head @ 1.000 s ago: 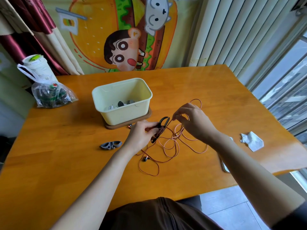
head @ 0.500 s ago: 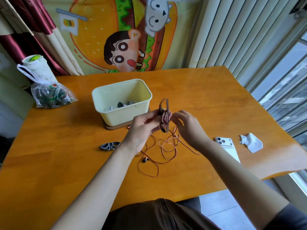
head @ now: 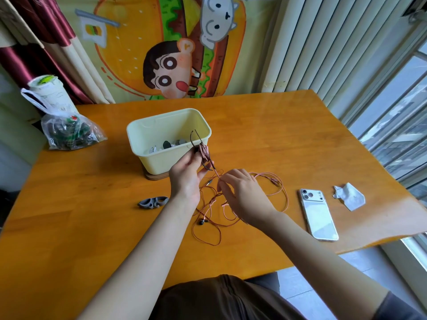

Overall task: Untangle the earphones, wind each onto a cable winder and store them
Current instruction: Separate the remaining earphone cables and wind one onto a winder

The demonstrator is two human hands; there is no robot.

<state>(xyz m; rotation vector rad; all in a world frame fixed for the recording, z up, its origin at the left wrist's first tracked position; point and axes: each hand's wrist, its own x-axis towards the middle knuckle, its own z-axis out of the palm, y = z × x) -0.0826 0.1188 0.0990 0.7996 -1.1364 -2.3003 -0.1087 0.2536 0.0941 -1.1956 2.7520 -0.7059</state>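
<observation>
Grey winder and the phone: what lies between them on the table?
In the head view: the left hand, the right hand and loose earphone cable with one earbud.

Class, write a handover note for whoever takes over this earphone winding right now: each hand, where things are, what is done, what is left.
Left hand grips the dark winder, raised in front of the cream box.
Right hand pinches the copper cable just below the winder.
Done: several turns sit on the winder; small items lie in the box.
Left: the rest of the cable, with an earbud, lies loose on the table; wind it on, then store it.
A grey winder lies on the table near the left wrist.
</observation>
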